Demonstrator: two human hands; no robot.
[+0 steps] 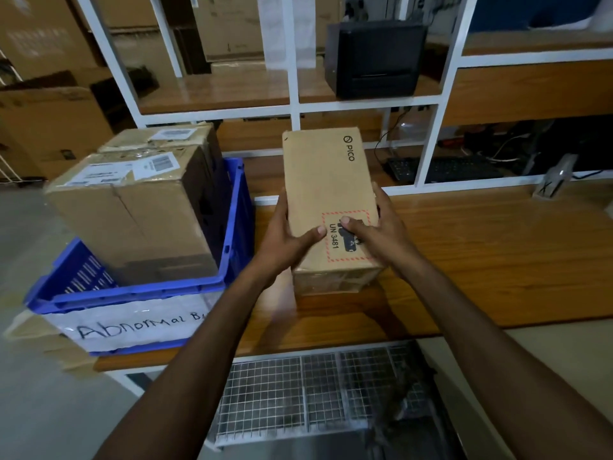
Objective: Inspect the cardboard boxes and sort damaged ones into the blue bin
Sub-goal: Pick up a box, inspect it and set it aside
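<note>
A long brown cardboard box printed "PICO" and "UN 3481" is held over the wooden table, its far end tilted up. My left hand grips its left side with the thumb on top. My right hand grips its right side, thumb lying over the red-dashed label. The blue bin, with a paper sign reading "Abnormal B…", stands at the table's left end. Inside it sit a large cardboard box with shipping labels and a second box behind it.
A white metal shelf frame rises behind the table, with a black printer on its shelf. A keyboard lies behind the frame on the right. Wire mesh racking sits under the table. Large cartons are stacked at far left.
</note>
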